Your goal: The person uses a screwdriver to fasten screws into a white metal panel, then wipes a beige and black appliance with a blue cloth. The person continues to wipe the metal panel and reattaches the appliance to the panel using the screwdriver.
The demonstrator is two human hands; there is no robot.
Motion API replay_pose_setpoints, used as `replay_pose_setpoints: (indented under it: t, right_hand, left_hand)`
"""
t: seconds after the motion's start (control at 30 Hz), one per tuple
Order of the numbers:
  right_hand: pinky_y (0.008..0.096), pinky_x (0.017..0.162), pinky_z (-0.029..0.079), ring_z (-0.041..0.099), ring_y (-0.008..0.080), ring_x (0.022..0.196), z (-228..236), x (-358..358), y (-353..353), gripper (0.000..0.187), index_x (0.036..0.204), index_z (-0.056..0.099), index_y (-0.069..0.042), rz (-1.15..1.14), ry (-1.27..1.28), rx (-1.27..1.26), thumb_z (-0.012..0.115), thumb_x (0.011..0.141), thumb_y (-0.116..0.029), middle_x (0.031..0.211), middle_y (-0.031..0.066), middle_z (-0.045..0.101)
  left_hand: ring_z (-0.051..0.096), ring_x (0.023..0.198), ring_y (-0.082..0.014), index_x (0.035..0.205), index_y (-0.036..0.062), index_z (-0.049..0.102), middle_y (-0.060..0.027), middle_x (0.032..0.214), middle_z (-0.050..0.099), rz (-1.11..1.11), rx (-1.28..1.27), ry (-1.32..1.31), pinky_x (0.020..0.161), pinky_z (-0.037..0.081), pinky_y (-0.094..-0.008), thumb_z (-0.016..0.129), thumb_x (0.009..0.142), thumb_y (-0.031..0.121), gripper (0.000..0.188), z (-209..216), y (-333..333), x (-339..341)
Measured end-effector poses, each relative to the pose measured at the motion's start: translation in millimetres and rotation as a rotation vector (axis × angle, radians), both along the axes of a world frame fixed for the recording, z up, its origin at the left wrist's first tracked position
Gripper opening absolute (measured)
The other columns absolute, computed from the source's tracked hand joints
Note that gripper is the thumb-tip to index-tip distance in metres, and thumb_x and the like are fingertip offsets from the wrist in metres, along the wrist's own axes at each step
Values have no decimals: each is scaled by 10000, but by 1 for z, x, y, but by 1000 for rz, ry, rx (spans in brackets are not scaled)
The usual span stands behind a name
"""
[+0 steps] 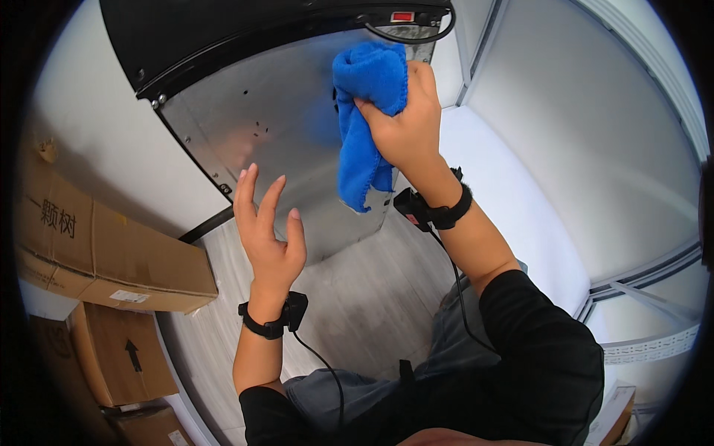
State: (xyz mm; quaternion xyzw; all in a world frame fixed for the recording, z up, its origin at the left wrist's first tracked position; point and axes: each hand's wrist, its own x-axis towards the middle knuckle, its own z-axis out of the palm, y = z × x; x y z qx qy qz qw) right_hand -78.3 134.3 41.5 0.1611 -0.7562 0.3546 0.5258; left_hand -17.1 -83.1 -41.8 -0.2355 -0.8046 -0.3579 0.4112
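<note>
A bunched blue cloth (366, 89) is gripped in my right hand (411, 123), its loose end hanging down. The cloth lies against or just in front of the upper right part of a shiny metal panel (223, 126); contact cannot be made out exactly. Several small dark marks show on the panel. My left hand (268, 230) holds nothing, its fingers apart and raised in front of the panel's lower left part. Both wrists wear black straps with a small cabled box.
Above the panel is a black housing (260, 30) with a red switch (402, 16) and a looped black cable. Cardboard boxes (126, 253) are stacked at the left over a wood-look floor (357, 312). White framed panels (580, 134) stand at the right.
</note>
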Motion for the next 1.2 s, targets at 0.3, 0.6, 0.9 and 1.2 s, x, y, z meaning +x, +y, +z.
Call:
replay_pose_setpoints:
  t: [0.3, 0.6, 0.9, 1.2]
  right_hand:
    - [392, 768, 516, 616, 366, 890, -4, 0, 27, 490, 1103, 622, 12, -62, -19, 16, 779, 646, -66, 1077, 172, 552]
    - [391, 721, 490, 577, 372, 870, -58, 19, -32, 580, 1191, 605, -48, 109, -89, 70, 698, 619, -19, 1039, 154, 518]
    - [386, 765, 490, 567, 341, 938, -172, -4, -36, 616, 1181, 595, -119, 94, -185, -56, 648, 600, 78, 1090, 144, 478]
    - [428, 785, 437, 537, 356, 937, -195, -2, -115, 509, 1089, 668, -139, 253, -159, 43, 695, 601, 5, 1016, 139, 516]
  left_hand:
    - [176, 1455, -441, 1309, 59, 570, -233, 1554, 264, 97, -186, -32, 1114, 183, -554, 589, 796, 48, 513, 0, 17, -1]
    - [210, 1448, -431, 1408, 36, 440, -225, 1547, 285, 112, -191, -56, 1123, 177, -539, 544, 798, -9, 620, 1, 17, 1]
    - [634, 1039, -329, 1274, 11, 515, -158, 1142, 648, 85, -55, -66, 882, 499, -378, 582, 783, -64, 501, -17, -8, -15]
    - [617, 1022, -362, 1323, -4, 421, -213, 1132, 623, 214, -154, -271, 841, 504, -417, 432, 711, -139, 627, -46, -14, -24]
